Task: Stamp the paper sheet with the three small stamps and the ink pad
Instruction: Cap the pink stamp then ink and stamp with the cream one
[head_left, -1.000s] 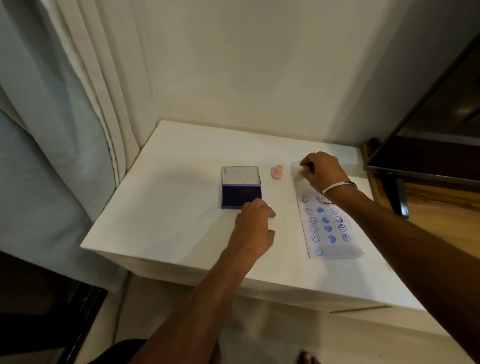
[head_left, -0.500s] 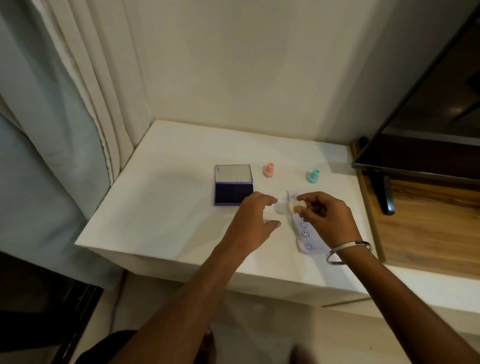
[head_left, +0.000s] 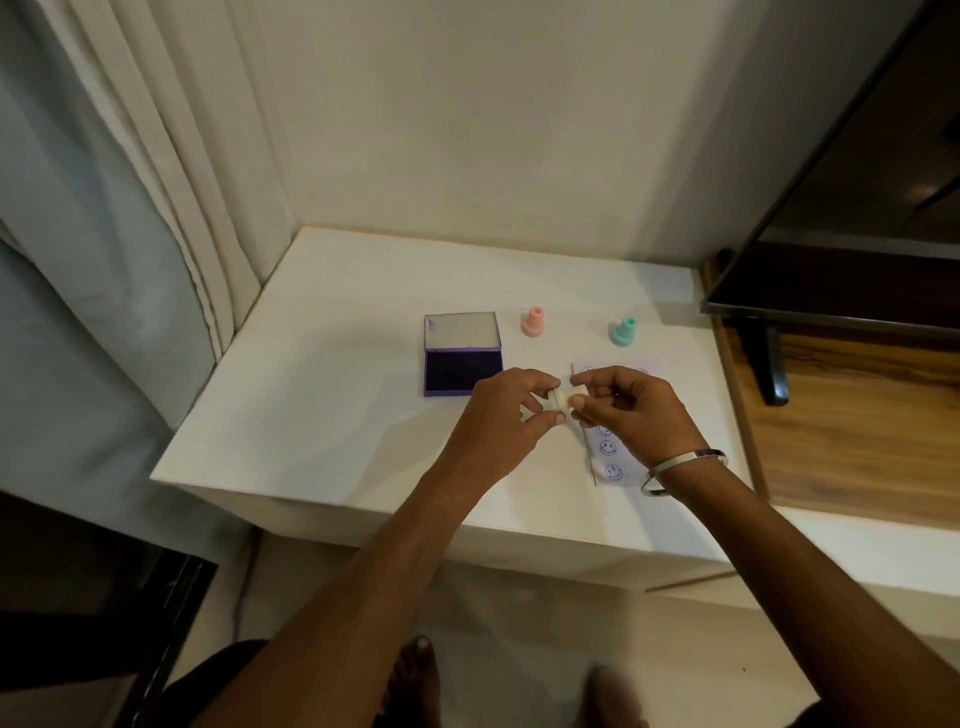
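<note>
A small cream stamp (head_left: 567, 399) is held above the white table (head_left: 322, 415) between both hands. My left hand (head_left: 504, 415) pinches one end of it and my right hand (head_left: 631, 410) pinches the other. Under my right hand lies the paper sheet (head_left: 608, 452) with blue smiley prints, mostly hidden. The purple ink pad (head_left: 462, 364) lies open just left of my left hand. A pink stamp (head_left: 533, 322) and a teal stamp (head_left: 622, 332) stand upright behind the hands.
A wall closes the table at the back and a curtain (head_left: 130, 208) hangs on the left. A dark TV screen (head_left: 852, 218) on a stand sits over a wooden shelf (head_left: 857, 431) to the right.
My right hand came back from the far side of the sheet with the cream stamp, leaving the teal stamp standing. My left hand lifted off the table and met it at the stamp.
</note>
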